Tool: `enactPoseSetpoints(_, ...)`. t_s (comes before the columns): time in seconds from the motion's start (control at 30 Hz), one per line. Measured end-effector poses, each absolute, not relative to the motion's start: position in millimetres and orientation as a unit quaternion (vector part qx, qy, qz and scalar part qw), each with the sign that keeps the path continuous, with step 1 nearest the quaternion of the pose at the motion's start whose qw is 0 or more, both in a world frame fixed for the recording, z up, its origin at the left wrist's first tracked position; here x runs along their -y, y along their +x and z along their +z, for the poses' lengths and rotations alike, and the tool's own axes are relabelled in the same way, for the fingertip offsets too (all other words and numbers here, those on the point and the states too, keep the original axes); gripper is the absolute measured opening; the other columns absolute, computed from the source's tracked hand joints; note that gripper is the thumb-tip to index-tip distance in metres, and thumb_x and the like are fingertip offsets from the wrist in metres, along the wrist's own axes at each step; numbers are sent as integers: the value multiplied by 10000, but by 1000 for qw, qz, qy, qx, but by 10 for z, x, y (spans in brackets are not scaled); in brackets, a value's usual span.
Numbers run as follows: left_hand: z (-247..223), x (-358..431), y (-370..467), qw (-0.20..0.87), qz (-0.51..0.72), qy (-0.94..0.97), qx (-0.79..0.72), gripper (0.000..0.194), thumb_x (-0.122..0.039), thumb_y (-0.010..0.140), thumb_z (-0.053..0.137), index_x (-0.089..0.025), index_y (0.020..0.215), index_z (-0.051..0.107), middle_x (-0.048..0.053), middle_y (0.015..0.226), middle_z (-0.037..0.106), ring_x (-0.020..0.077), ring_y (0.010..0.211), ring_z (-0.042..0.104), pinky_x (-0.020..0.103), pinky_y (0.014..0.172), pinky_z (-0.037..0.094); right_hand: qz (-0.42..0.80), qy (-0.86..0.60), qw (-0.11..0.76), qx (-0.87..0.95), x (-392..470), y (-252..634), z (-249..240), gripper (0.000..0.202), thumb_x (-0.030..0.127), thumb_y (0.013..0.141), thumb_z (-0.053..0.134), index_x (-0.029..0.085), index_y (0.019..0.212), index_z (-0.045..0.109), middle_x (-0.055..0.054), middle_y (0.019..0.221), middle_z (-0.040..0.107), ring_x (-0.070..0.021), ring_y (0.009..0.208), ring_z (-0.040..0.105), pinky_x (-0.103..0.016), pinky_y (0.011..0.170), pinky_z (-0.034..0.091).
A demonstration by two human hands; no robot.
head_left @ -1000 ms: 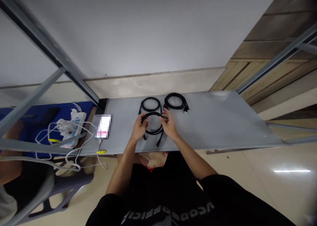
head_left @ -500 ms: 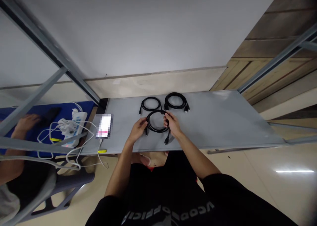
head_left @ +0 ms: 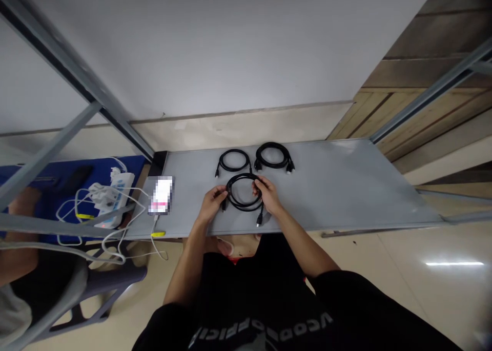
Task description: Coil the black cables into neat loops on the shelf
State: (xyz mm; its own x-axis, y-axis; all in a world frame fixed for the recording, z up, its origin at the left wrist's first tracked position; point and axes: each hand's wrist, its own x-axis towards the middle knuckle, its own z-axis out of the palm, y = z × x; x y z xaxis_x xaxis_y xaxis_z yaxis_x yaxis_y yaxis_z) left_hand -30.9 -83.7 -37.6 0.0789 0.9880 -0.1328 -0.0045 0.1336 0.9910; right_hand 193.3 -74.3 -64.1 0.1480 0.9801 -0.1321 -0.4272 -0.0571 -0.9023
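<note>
Cable coil (head_left: 243, 208) in two hands (head_left: 212, 202) (head_left: 268, 194), two further coils (head_left: 234, 170) (head_left: 272, 165) beyond

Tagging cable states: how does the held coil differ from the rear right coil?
Left hand and right hand grip the held coil; the rear right coil lies untouched.
The held coil looks looser and thinner; the rear right coil looks thicker.
The held coil sits nearer the front of the table; the rear right coil near the back.
Both are looped black cables.

"What stands beyond the right hand (head_left: 266, 193)?"
"A pale wall (head_left: 230, 48), behind the gray table (head_left: 338, 187); farther right of it, wooden boards (head_left: 367, 112) and a glossy tiled floor (head_left: 403, 300) reflecting a light streak (head_left: 454, 263)."
</note>
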Motion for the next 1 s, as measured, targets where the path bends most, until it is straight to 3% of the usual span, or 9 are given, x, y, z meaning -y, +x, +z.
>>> enactPoseSetpoints(0.13,-392,806,-302,577,471,437,-505,401,-427,735,911,-187,1009,744,30,899,780,153,815,684,282,791,535,575,-437,621,304,740,1922,-672,502,623,708,912,251,941,668,53,697,640,-110,554,496,-265,504,438)
enactPoseSetpoints(0.33,-412,771,-296,600,491,385,-501,485,-435,738,927,-191,1085,693,84,1080,829,167,873,736,293,796,567,560,-432,634,312,719,1931,-714,480,614,751,894,259,978,664,55,700,615,-104,540,482,-256,491,407)
enactPoseSetpoints(0.6,-474,755,-306,545,473,463,-514,558,-344,871,791,-186,1406,760,63,1110,826,171,942,741,331,925,583,565,-440,625,310,728,1946,-694,527,614,738,897,252,1071,708,63,685,634,-105,531,509,-250,483,419)
enactPoseSetpoints(0.73,-439,753,-300,523,438,501,-532,616,-357,934,721,-177,1523,708,49,1034,813,166,836,692,321,840,567,573,-442,598,345,763,1960,-656,649,691,784,862,254,1234,695,72,684,641,-116,521,525,-258,477,437)
enactPoseSetpoints(0.83,-378,752,-275,511,406,539,-532,562,-437,991,689,-174,1487,718,74,1044,817,199,836,689,332,786,561,571,-453,584,357,776,1954,-626,650,780,750,861,273,1086,632,76,673,633,-116,509,521,-254,459,448)
enactPoseSetpoints(1.0,-285,741,-194,420,361,654,-514,367,-466,1036,666,-176,1255,717,80,1049,786,230,948,716,373,925,576,558,-480,561,379,772,1943,-566,742,923,698,810,294,874,458,68,653,616,-106,461,479,-240,389,400)
